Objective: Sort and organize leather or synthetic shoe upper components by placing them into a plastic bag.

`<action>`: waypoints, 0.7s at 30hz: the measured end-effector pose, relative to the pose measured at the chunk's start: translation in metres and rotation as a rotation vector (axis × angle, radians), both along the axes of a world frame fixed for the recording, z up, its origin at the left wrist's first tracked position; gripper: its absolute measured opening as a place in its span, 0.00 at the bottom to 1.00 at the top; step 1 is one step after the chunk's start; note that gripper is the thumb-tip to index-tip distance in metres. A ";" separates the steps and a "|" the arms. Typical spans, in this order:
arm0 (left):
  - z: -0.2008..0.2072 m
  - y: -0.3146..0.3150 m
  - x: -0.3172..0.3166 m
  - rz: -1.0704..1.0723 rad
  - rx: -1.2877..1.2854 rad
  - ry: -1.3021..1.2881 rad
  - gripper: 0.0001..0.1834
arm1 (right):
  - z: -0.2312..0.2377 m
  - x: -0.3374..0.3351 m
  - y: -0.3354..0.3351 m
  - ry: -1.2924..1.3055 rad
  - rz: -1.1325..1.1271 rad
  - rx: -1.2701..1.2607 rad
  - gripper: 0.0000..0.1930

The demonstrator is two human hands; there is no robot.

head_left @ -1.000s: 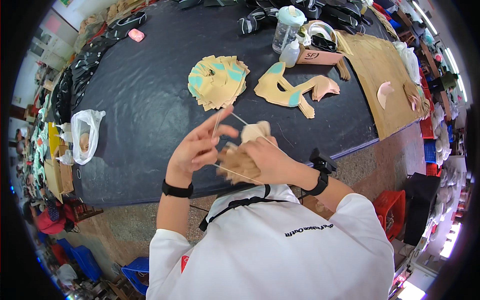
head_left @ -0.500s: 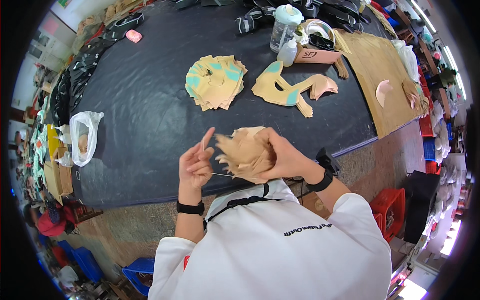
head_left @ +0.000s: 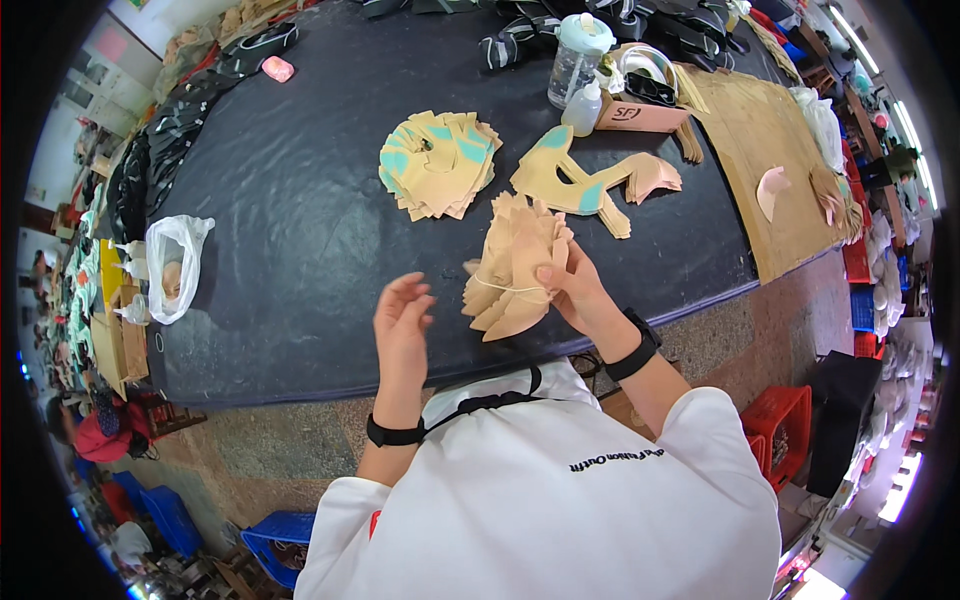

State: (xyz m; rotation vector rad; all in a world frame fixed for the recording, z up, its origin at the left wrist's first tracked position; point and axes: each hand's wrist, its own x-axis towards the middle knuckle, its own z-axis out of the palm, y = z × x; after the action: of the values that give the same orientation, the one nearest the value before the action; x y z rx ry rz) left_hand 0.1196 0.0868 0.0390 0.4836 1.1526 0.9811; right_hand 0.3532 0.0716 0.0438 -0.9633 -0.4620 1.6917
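Note:
My right hand (head_left: 577,288) grips a bundle of tan cut pieces (head_left: 515,255) by its right side, thumb on top. A thin pale rubber band (head_left: 510,288) runs across the lower part of the bundle, near my thumb. The pieces fan out at both ends above the black table. To the left of the bundle, apart from it, my left hand (head_left: 403,315) is raised with loosely bent fingers and nothing in them. Beyond the hands lie a round fanned stack of tan pieces with turquoise patches (head_left: 437,165) and a second, curved stack (head_left: 565,180).
A lidded clear jug (head_left: 577,65), a small squeeze bottle (head_left: 582,108) and a cardboard box (head_left: 640,116) stand at the back. Brown board (head_left: 765,150) covers the table's right end. A white plastic bag (head_left: 178,270) sits at the left edge. Black straps are heaped behind.
My left fingers have let go of the stretched rubber band, which now lies across the bundle. My right hand has turned the bundle more upright and moved it slightly away from me.

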 end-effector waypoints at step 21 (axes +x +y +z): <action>-0.012 0.011 0.015 -0.212 0.132 -0.145 0.40 | 0.001 -0.039 0.010 -0.250 0.194 -0.296 0.39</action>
State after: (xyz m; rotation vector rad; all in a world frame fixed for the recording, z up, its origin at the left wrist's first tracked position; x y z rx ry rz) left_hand 0.1349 0.0982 0.0274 0.6174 0.8903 0.8951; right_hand 0.3139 0.0819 0.0447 -1.3945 -0.4898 1.8565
